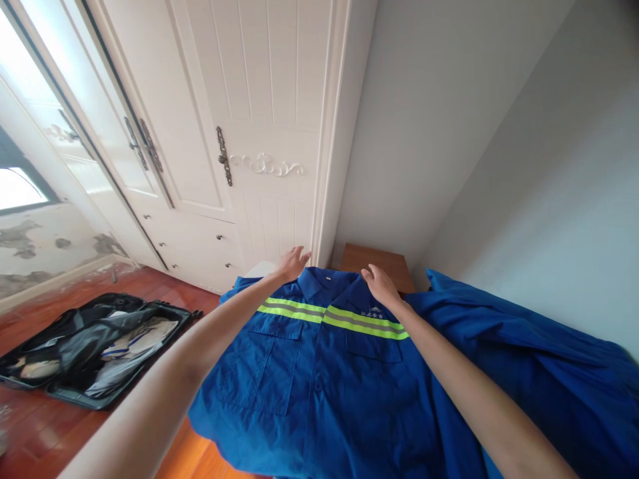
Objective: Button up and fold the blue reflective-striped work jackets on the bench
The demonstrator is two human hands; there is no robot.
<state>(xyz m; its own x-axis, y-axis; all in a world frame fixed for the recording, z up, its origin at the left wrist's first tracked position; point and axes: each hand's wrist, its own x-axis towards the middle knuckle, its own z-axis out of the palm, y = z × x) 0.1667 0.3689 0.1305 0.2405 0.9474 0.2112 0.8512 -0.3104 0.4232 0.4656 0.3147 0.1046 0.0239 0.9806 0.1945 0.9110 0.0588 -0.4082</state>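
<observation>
A blue work jacket (324,386) lies spread front side up before me, with its collar at the far end. Yellow-green and grey reflective bands cross its chest, and small white lettering sits on the right. My left hand (293,263) is just beyond the left side of the collar, fingers stretched and thumb apart. At the collar's right side is my right hand (380,285), its fingers loosely extended over the shoulder. Nothing shows held in either hand. What the jacket rests on is mostly hidden.
More blue cloth (529,366) spreads along the right, by the grey wall (574,219). A brown wooden surface (374,259) stands behind the collar. White wardrobe doors (269,86) rise ahead. An open suitcase (107,402) with clothes lies on the reddish floor (164,283) at left.
</observation>
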